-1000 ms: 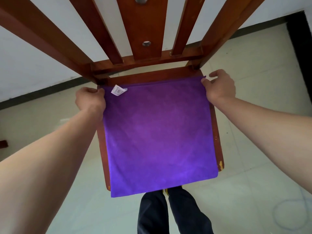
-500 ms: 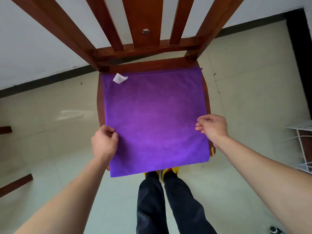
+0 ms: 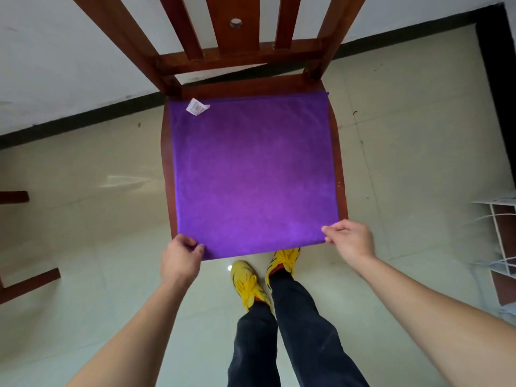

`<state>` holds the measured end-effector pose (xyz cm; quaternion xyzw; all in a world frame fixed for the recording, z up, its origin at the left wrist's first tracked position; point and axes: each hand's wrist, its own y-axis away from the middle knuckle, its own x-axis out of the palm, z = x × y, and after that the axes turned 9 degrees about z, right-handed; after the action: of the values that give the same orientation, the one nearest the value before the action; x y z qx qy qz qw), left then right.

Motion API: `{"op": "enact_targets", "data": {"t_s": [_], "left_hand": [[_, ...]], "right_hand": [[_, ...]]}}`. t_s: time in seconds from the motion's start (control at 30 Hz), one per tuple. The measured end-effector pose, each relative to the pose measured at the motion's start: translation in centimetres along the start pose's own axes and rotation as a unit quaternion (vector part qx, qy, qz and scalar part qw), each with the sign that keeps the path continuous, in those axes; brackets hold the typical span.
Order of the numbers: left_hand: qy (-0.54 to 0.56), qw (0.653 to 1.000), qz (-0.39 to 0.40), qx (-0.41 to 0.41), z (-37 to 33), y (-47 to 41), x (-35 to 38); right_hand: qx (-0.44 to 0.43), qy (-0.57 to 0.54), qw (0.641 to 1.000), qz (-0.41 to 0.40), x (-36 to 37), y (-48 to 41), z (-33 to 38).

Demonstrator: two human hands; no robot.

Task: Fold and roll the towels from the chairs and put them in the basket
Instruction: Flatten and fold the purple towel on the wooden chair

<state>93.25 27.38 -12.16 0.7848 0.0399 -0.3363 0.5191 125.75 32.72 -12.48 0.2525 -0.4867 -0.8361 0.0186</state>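
**Q:** What has moved since the earlier frame?

**A:** Both hands. A second ago they held the far corners by the chair back. They have since come down the sides to the near corners. The left hand (image 3: 181, 258) now pinches the near-left corner between thumb and fingers. The right hand (image 3: 349, 241) pinches the near-right corner. They are well apart, one at each end of the near hem.

**Q:** Where is the towel?

**A:** The purple towel (image 3: 251, 177) lies spread flat on the seat of the wooden chair (image 3: 339, 174), its near hem overhanging the front edge. A white label (image 3: 197, 107) sits at the far-left corner. No fold is made yet.

**Q:** What could go wrong from here?

**A:** Three things seem likely.
- **Skewed fold:** if one hand lifts sooner or farther than the other, the hems would meet askew, and a later roll would come out crooked.
- **Creasing:** soft cloth sags between two pinched corners, so the middle could drag and crease.
- **Sliding off:** a pull toward the body, rather than up and over, could slide the towel off the seat to the floor by the yellow shoes (image 3: 248, 283).

**Q:** What about containers?

**A:** No basket is in view. A white shelf unit (image 3: 499, 247) shows at the right edge, and its contents cannot be made out.
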Motion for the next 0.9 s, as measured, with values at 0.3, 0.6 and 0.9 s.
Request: {"op": "enact_targets", "data": {"t_s": [0.3,0.6,0.9], "left_hand": [[0.486,0.843,0.049,-0.224,0.9,0.9,1.0],[0.332,0.938,-0.098,-0.025,2.6,1.6,0.4],[0.244,0.966,0.075,0.03,4.2,2.2,0.3]], "right_hand": [[0.122,-0.298,0.947,-0.02,0.8,0.1,-1.4],[0.037,-0.191,0.981,-0.019,1.9,2.2,-2.6],[-0.024,-0.106,0.994,0.016,0.5,2.6,-3.9]]}}
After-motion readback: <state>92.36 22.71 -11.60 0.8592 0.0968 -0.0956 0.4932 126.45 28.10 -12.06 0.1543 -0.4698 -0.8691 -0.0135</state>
